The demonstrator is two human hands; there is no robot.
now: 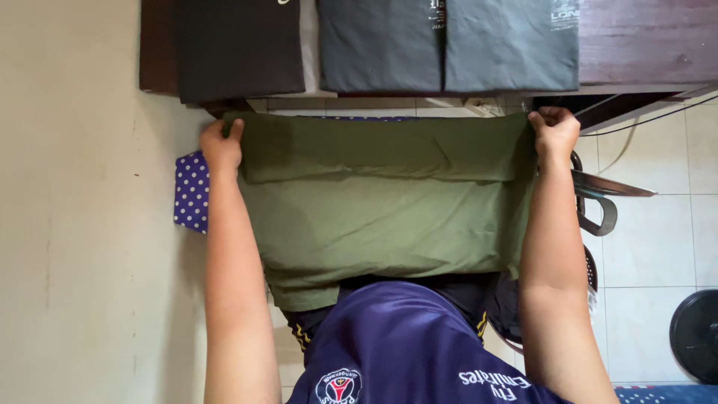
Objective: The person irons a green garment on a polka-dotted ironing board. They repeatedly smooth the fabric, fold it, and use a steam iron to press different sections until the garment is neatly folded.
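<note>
An olive green garment (389,217) is stretched out flat in front of me, its far part doubled over into a fold. My left hand (221,146) pinches the far left corner of that fold. My right hand (554,135) grips the far right corner. Both arms reach straight out along the garment's sides. The near edge of the garment hangs over my lap, above my dark blue shirt (396,344).
Folded clothes lie on a dark wooden table (643,45) ahead: a black piece (239,49) at left and a grey piece (449,45) at right. A purple polka-dot cloth (191,191) sticks out under the garment. A cream wall lies left, tiled floor and a black disc (695,333) right.
</note>
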